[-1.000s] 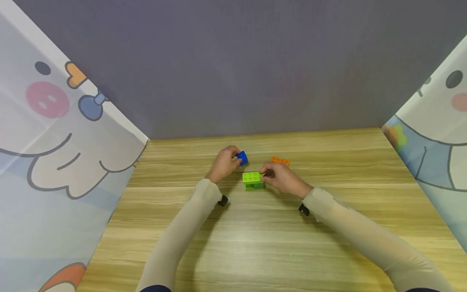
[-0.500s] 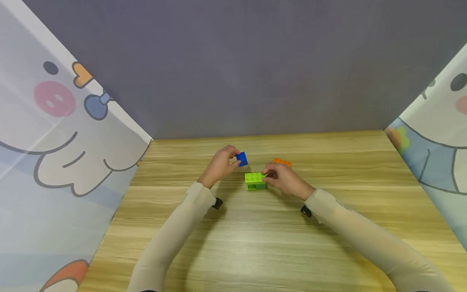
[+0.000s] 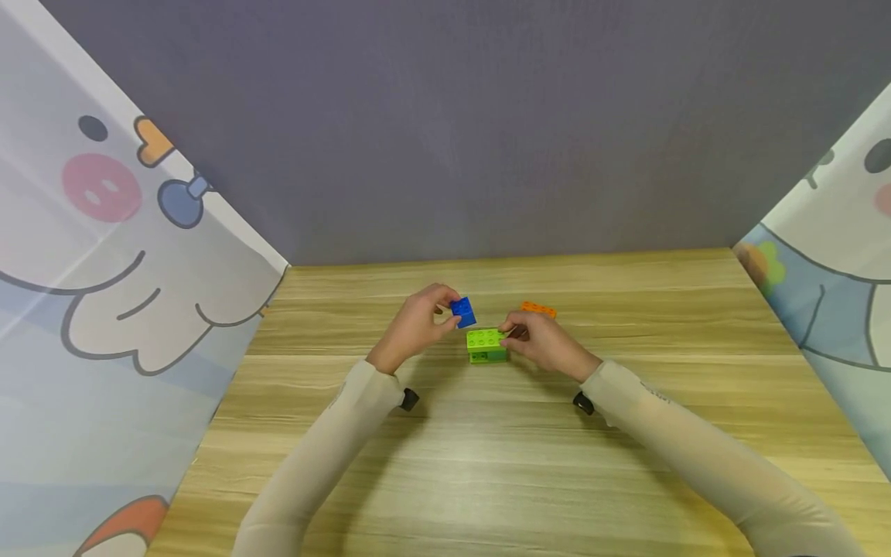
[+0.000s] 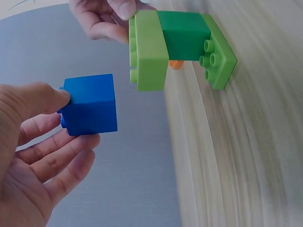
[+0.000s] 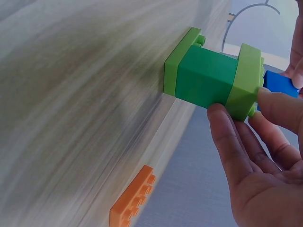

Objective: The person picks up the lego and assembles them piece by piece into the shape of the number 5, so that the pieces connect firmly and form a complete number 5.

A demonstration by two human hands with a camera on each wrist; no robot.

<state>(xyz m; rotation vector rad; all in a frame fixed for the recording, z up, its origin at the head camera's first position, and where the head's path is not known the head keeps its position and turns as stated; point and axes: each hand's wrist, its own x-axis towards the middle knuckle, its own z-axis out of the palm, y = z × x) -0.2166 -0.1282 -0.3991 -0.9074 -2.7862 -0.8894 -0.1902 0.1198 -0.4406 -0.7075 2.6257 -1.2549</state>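
Observation:
A blue building block (image 4: pixel 90 104) is pinched between the thumb and fingers of my left hand (image 3: pixel 415 323), held above the table with its studs toward the palm in the left wrist view. To its right stands a small stack of blocks (image 3: pixel 486 340): a light green plate (image 5: pixel 182 64) at the bottom, a dark green block (image 5: pixel 206 75) in the middle, and a light green plate (image 4: pixel 150 49) with studs on top. My right hand (image 3: pixel 543 340) grips the right end of the top plate. Blue block and stack are apart.
Behind my right hand an orange studded plate (image 3: pixel 538 309) lies on the wooden table (image 3: pixel 445 464). A grey wall (image 3: pixel 487 139) rises at the table's back edge. Panels with cartoon prints (image 3: pixel 104 271) stand at both sides.
My left hand has brought the blue block slightly toward me and closer to the stack, tilting it. My right hand keeps its hold on the stack. The head view has shifted a little.

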